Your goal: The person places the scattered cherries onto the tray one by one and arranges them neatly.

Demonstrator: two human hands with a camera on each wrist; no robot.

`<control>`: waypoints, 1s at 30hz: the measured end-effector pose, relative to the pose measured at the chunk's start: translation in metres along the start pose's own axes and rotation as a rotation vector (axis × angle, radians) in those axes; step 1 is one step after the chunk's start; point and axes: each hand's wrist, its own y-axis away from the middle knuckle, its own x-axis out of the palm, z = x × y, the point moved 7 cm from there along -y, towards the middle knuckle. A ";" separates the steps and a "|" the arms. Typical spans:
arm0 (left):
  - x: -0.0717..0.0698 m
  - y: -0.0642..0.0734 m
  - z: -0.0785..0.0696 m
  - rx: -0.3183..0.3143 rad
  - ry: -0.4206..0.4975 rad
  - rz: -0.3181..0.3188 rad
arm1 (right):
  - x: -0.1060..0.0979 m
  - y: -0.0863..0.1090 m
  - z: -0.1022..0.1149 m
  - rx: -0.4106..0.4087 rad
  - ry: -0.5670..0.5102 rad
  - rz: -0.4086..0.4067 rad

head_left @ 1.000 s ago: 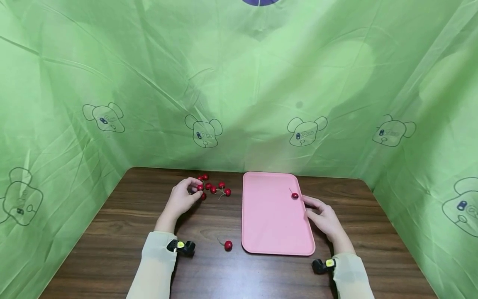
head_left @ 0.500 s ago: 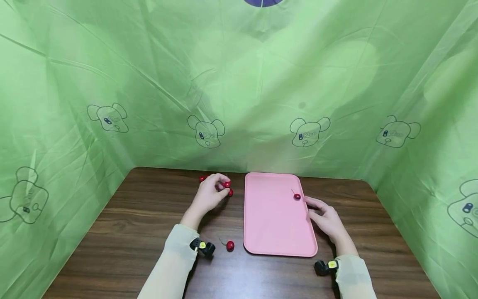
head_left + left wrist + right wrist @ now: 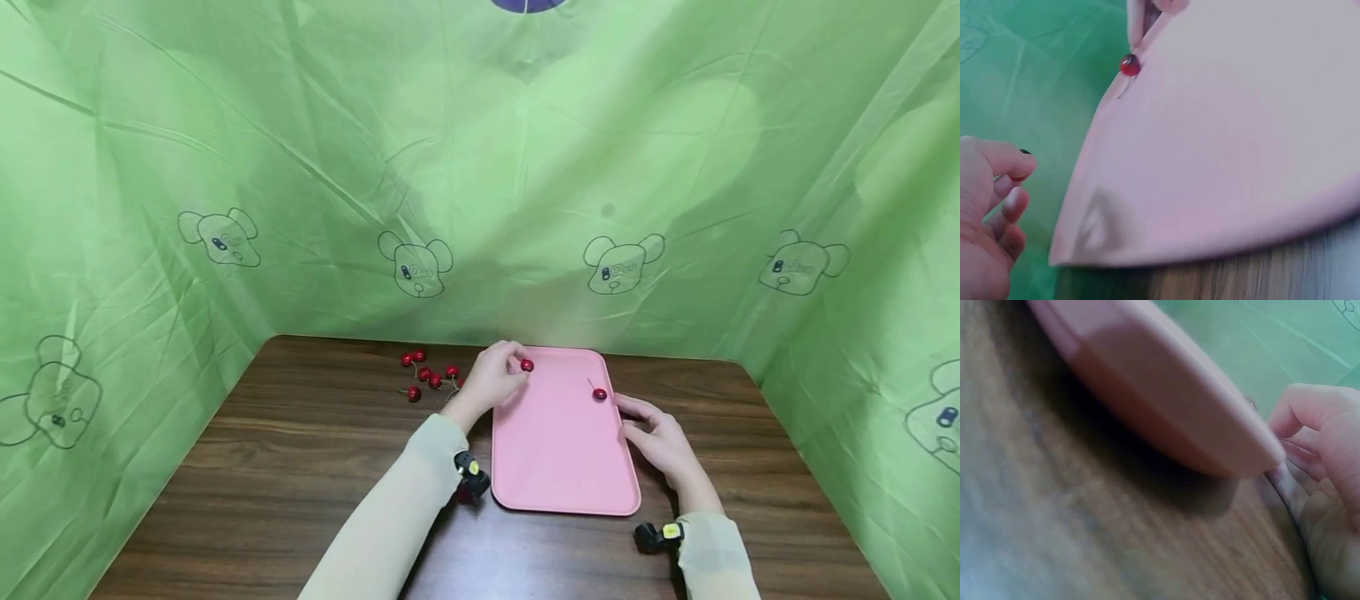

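My left hand (image 3: 491, 379) is over the far left part of the pink tray (image 3: 562, 467) and pinches a red cherry (image 3: 527, 365) at its fingertips. In the left wrist view the fingers largely cover this cherry. A second cherry (image 3: 599, 394) with a thin stem lies on the tray near its right rim. Close to that one, my right hand (image 3: 656, 446) holds the tray's right rim. The right wrist view has its thumb above the rim and other fingers lower down, partly hidden. Several more cherries (image 3: 424, 374) lie on the table left of the tray.
The dark wooden table (image 3: 285, 467) is backed by green cloth (image 3: 517, 283) with printed bear heads. One cherry (image 3: 464, 495) on the table near the tray's front left corner is mostly covered by the left wrist camera (image 3: 472, 475).
My left hand has taken a cherry from the pile and carried it rightward over the table to above the tray. The right hand stays at the tray's rim.
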 end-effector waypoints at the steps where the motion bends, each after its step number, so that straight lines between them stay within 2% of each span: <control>1: 0.007 -0.002 -0.002 -0.006 0.006 0.008 | -0.001 0.000 -0.001 0.003 0.003 0.000; 7: 0.047 -0.006 -0.015 -0.017 0.070 0.062 | -0.003 0.001 -0.001 0.005 0.020 0.002; 11: 0.065 -0.006 -0.023 -0.015 0.017 0.072 | -0.003 0.001 -0.001 0.008 0.026 -0.001; 17: 0.076 -0.007 -0.029 -0.034 -0.007 0.051 | 0.002 0.000 0.000 -0.011 0.022 0.011; 20: 0.082 -0.009 -0.033 -0.032 -0.022 0.056 | 0.001 0.002 0.012 -0.018 -0.001 0.022; 23: 0.089 -0.012 -0.038 -0.036 -0.039 0.059 | -0.002 0.002 0.013 -0.018 0.002 0.028; 30: 0.103 -0.010 -0.041 -0.092 -0.085 0.059 | 0.000 -0.001 -0.002 -0.020 0.002 0.021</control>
